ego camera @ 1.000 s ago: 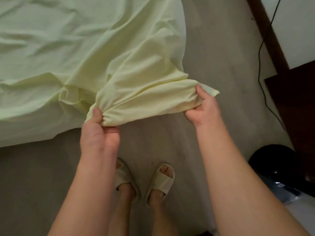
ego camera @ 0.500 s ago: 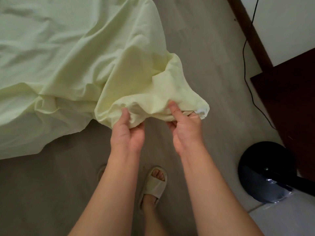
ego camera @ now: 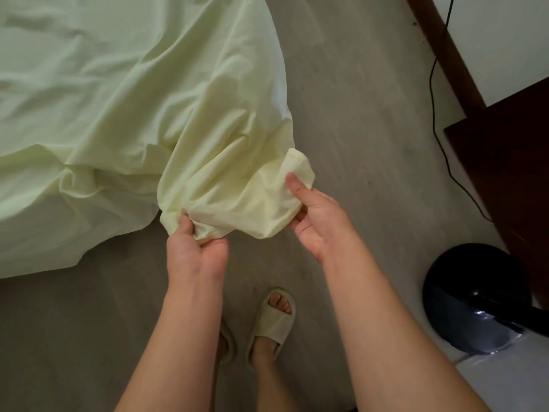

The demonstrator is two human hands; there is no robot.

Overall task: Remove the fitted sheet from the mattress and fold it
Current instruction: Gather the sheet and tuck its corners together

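The pale yellow-green fitted sheet [ego camera: 124, 93] lies rumpled over the mattress at the upper left, and one loose corner of it hangs out over the floor toward me. My left hand [ego camera: 194, 251] pinches the lower gathered edge of that corner between thumb and fingers. My right hand [ego camera: 319, 215] holds the corner's right end, thumb on top of the cloth and fingers underneath. The mattress itself is hidden under the sheet.
Grey floor [ego camera: 356, 114] runs along the bed's right side. A dark wooden cabinet [ego camera: 511, 179] stands at the right, with a black cable [ego camera: 436, 93] down the wall beside it. A round black fan base [ego camera: 472, 298] sits at the lower right. My slippered feet [ego camera: 271, 322] are below.
My hands, close together half a second ago, have moved apart again along the sheet's corner. The right hand has shifted right and regripped the corner's end.
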